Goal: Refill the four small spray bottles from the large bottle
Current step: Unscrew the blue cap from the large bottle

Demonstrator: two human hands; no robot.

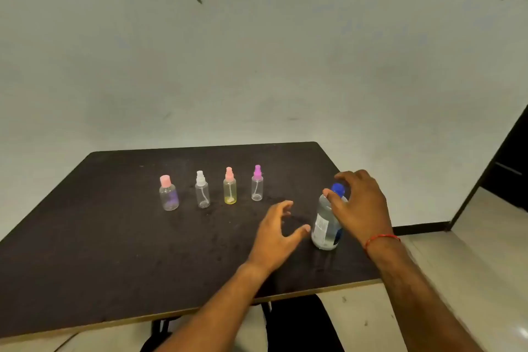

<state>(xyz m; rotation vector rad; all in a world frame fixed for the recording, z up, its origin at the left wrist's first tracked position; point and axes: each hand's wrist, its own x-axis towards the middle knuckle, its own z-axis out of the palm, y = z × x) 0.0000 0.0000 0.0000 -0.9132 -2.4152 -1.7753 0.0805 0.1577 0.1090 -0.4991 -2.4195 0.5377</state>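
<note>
Four small spray bottles stand in a row across the far half of the dark surface (85, 237), each capped and apart from its neighbours. From the left they are a pink-capped bottle (169, 194) with a purple tint, a white-topped bottle (202, 191), a peach-topped bottle (230, 187) with a little yellow liquid at its bottom, and a magenta-topped bottle (257, 184). None is opened, so I judge the refill has not begun.

Nearer me, my left hand (275, 234) hovers with its fingers (285, 204) spread and holding nothing. Its thumb is just beside the label of the large bottle (325, 226); I cannot tell whether it touches. That bottle stands upright near the surface's right edge, blue cap (338, 189) on, and I cannot read its liquid level. My right hand (358, 203) arches over the cap, curved but not closed on it.

My worries:
- **Tipping:** if I twist the cap before the left hand steadies the body, the bottle may spin or tip. With the edge so near, it could go to the floor.
- **Slopping:** too hard a squeeze on a soft wall could slop liquid out once the cap is off.
- **Pouring:** the small necks look narrow, so pouring from a wide mouth may overshoot and wet the surface.
- **Knocking:** these light bottles would topple under a careless reach, the magenta one first.
</note>
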